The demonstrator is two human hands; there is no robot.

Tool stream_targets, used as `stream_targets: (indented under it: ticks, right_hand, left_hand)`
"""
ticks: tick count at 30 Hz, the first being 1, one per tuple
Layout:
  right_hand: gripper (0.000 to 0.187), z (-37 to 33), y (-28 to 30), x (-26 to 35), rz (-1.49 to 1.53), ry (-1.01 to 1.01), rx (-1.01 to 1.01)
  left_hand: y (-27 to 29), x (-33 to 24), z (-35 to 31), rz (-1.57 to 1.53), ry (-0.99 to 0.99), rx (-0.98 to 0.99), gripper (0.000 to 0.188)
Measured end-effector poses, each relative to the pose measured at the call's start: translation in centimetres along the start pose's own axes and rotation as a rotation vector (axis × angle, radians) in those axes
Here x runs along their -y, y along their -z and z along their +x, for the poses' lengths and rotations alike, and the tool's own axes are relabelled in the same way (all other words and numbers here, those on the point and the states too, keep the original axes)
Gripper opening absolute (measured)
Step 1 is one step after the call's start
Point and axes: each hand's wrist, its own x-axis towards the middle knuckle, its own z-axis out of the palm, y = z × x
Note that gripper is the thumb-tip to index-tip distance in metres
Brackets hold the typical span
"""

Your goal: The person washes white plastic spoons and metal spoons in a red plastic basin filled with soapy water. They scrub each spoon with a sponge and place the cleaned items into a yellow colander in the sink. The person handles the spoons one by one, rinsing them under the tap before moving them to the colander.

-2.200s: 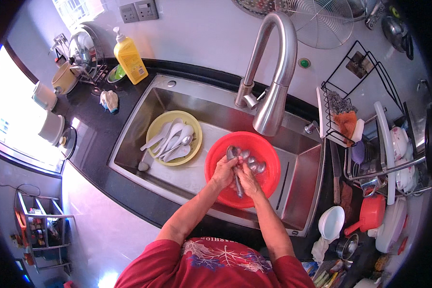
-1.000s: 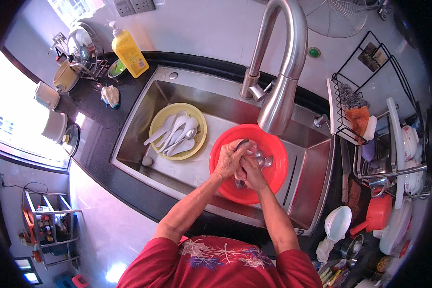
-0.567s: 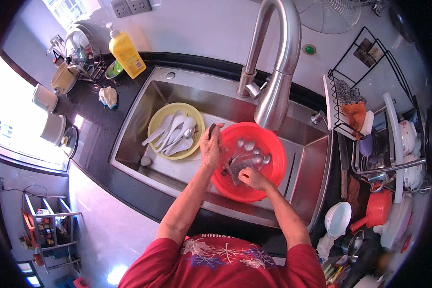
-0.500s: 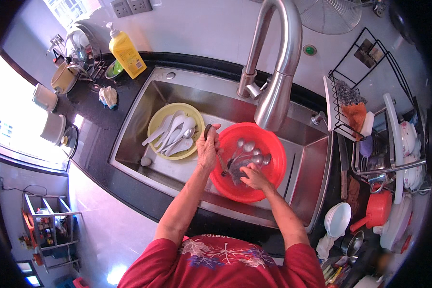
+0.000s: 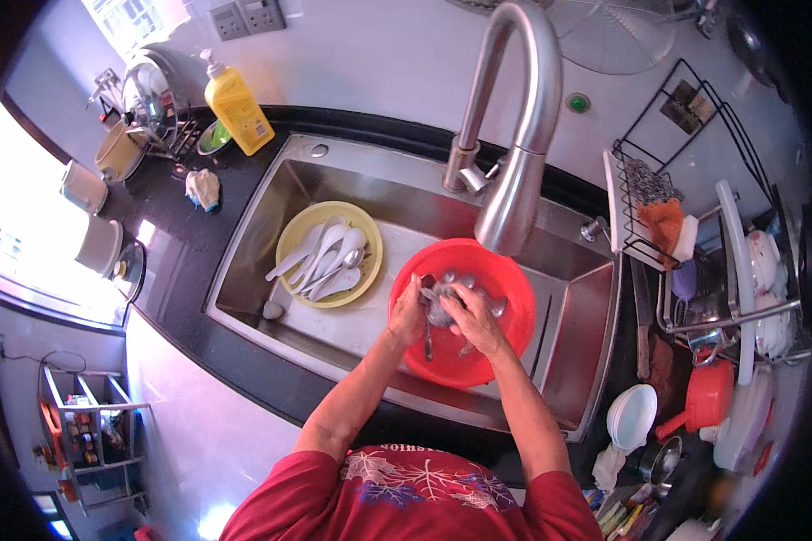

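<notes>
Over the red basin (image 5: 520,338) in the sink, my left hand (image 5: 408,314) is closed on a metal spoon (image 5: 428,343), whose handle hangs toward me. My right hand (image 5: 474,323) presses a grey mesh scrubber (image 5: 439,308) against it, fingers curled round the pad. More metal spoons (image 5: 499,307) lie in the basin's water, partly hidden by my hands. To the left, a yellow bowl (image 5: 373,243) holds several white spoons (image 5: 332,236) and a metal spoon (image 5: 353,259).
The steel faucet (image 5: 514,194) arches over the red basin. A yellow pump bottle (image 5: 240,108) and a crumpled cloth (image 5: 203,188) sit on the left counter. At right are a wire rack (image 5: 642,225), white bowls (image 5: 632,417) and a red dipper (image 5: 705,397).
My left hand has come down and right into the basin with the spoon, its handle now toward me. My right hand has lifted the scrubber from the water onto the spoon.
</notes>
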Motion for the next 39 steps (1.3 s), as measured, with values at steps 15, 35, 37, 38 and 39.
stream_targets:
  ticks: [15, 35, 37, 38, 39]
  right_hand:
    - [0.026, -3.4, 1.0, -8.9, -1.027, 0.226, 0.027]
    - [0.017, 1.7, 1.4, -24.7, -0.122, -0.236, -0.145]
    - [0.014, 1.6, -0.3, -16.4, 0.319, -0.453, -0.025]
    - [0.01, 1.2, -0.2, -14.3, 0.467, -0.417, 0.01]
    - [0.01, 1.1, 0.0, -13.3, 0.505, -0.34, 0.035]
  left_hand:
    - [-2.3, -2.7, 0.2, -0.027, -0.005, 0.005, 0.041]
    - [3.1, 1.5, -0.2, 0.192, 0.092, -0.468, 0.019]
    - [3.2, 1.4, -0.6, 0.369, 0.079, -0.594, 0.021]
    - [2.3, 1.2, -0.8, 0.464, 0.088, -0.631, 0.022]
    - [0.9, 0.5, -1.3, 0.433, 0.08, -0.462, 0.023]
